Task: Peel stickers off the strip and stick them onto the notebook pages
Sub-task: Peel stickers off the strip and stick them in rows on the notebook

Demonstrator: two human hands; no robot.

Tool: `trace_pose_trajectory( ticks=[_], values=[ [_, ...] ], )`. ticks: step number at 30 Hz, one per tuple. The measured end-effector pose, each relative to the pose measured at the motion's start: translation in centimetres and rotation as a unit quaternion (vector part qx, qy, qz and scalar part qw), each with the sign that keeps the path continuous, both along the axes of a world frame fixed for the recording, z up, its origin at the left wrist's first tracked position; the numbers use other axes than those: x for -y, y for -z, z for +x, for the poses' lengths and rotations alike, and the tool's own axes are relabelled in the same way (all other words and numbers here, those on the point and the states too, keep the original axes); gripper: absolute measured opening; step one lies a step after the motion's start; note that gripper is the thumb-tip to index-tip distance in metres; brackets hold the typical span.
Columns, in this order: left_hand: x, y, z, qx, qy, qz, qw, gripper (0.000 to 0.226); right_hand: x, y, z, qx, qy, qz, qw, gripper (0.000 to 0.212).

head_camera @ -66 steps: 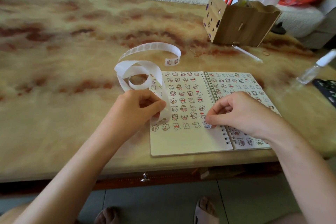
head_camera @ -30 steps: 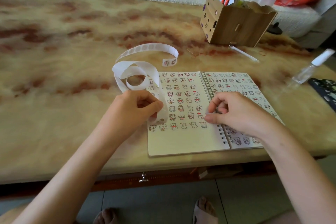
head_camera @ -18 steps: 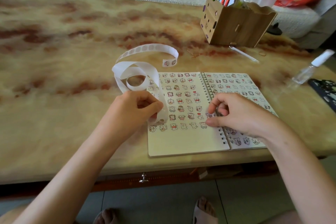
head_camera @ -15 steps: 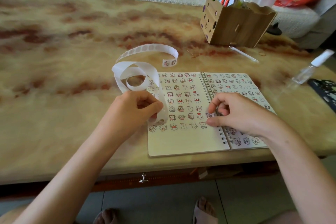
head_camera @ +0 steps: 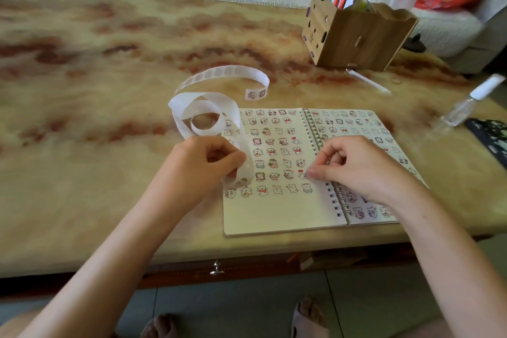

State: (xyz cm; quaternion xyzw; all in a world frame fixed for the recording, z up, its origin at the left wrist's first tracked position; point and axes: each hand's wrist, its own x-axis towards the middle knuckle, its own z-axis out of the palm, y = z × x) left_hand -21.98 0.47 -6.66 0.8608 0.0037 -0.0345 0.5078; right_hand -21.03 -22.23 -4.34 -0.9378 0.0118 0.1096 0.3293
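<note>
A: Sticker strip (head_camera: 204, 99), where's it at?
B: In the L hand (head_camera: 203, 164), pinched btw thumb & curled fingers, right at the L edge of the notebook (head_camera: 282, 214). From the pinch it loops up & fwd of the knuckles and curls back on itself. Its free end (head_camera: 256, 94) lies on the table (head_camera: 82, 173) farther fwd, w/ two stickers showing on it.
A: And the R hand?
B: R hand (head_camera: 354, 167) sits over the spiral binding (head_camera: 312, 132), fingers curled in. Thumb tip is down on the L page, next to a sticker in the second-lowest row. Can't tell if a sticker's under the tip.
A: Arms?
B: Both forearms are bare and come in over the near table edge, angled inward. Hands are apart, w/ rows of stuck-on stickers (head_camera: 274, 151) btw them.
A: Edges & room?
B: Near side of both hands there's a bare band of page below the last sticker row. Then comes the notebook's bottom edge, close to the table's near edge. L of the L hand is a wide stretch of marbled tabletop. Fwd of the R hand is more sticker-filled page, then a thin white stick (head_camera: 367, 81) and a wooden pen holder (head_camera: 356, 41) well beyond. R of the R hand is the R page, then a clear spray bottle (head_camera: 463, 107) nr a dark patterned item (head_camera: 491, 134) at the frame edge
</note>
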Motion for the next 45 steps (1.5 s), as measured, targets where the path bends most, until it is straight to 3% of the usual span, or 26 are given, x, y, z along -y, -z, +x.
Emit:
trace_pose_trajectory(
  ticks=[7,17,23,31,45],
  values=[
    [0.1,-0.9,0.1,0.048,-0.020,-0.100,0.994,0.015,-2.3,-0.1,-0.5,0.123,-0.011,0.155,0.980,0.009],
    [0.4,-1.1,0.2,0.067,-0.029,-0.204,0.976,0.014,-6.4,1.1,-1.5,0.174,-0.045,0.319,0.931,0.018],
    [0.4,-1.4,0.1,0.042,-0.008,-0.212,0.976,0.027,-6.4,1.2,-1.1,0.192,-0.033,0.318,0.928,0.012],
    [0.3,-1.3,0.0,0.043,0.012,-0.159,0.986,0.009,-6.2,1.4,-0.9,0.212,-0.037,0.295,0.931,0.009],
    [0.5,-1.0,0.0,0.038,-0.014,-0.139,0.989,0.013,-6.3,1.3,-1.2,0.218,-0.051,0.201,0.954,0.006]
  ],
)
